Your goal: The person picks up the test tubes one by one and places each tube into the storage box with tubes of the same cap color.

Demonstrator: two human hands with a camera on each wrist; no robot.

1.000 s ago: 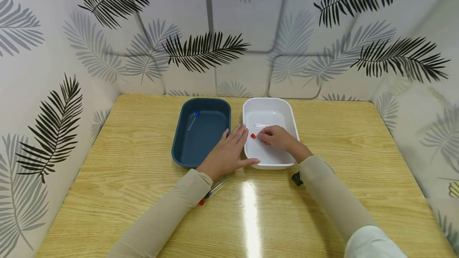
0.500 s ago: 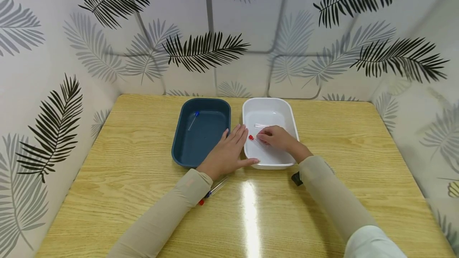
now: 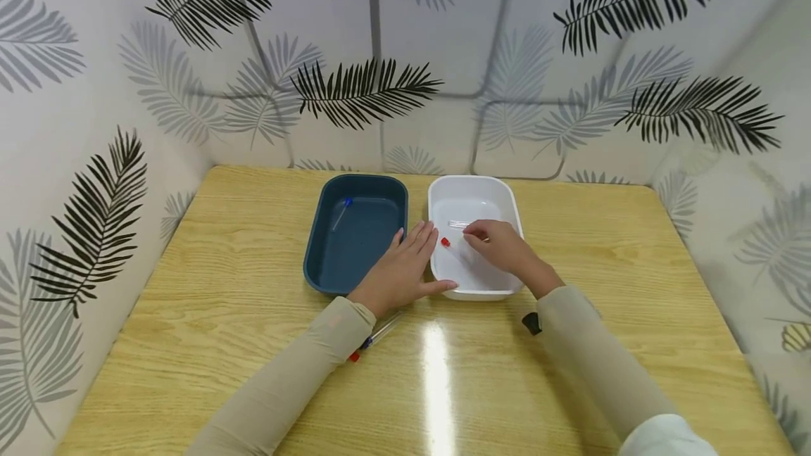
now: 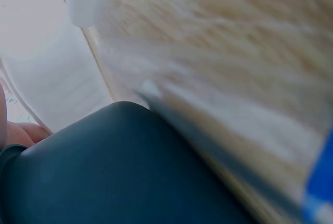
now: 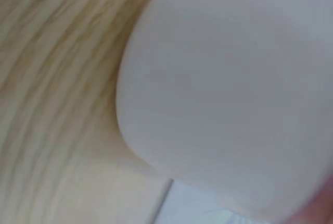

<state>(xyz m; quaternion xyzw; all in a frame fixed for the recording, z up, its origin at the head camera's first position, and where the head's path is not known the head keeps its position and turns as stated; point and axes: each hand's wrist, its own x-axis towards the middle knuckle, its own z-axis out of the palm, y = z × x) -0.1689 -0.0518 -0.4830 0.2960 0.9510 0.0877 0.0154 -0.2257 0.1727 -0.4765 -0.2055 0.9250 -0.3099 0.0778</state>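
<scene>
My left hand (image 3: 403,271) bridges the facing rims of the dark blue tray (image 3: 312,266) and the white tray (image 3: 510,197), fingers straight, thumb on the white tray's near edge. Inside the white tray, my right hand (image 3: 503,246) has bent fingers, their tips right by the end of a clear tube (image 3: 459,224). Whether they pinch it I cannot tell. Beside those fingertips lies a thin clear tube with a red cap (image 3: 445,242). The right wrist view mostly takes in the white tray's outer wall (image 5: 218,94); the left wrist view, the dark blue tray's wall (image 4: 119,166).
A slim clear stick with a blue end (image 3: 347,203) lies in the dark blue tray. On the wooden table (image 3: 494,385), a clear tube (image 3: 383,329) with a dark blue end and a red cap (image 3: 354,356) lie near the left sleeve. A patterned wall stands behind.
The red cap first shifts slightly left within the white tray. My right hand then moves a little right, away from the red-capped tube, toward the clear one. The left hand stays put.
</scene>
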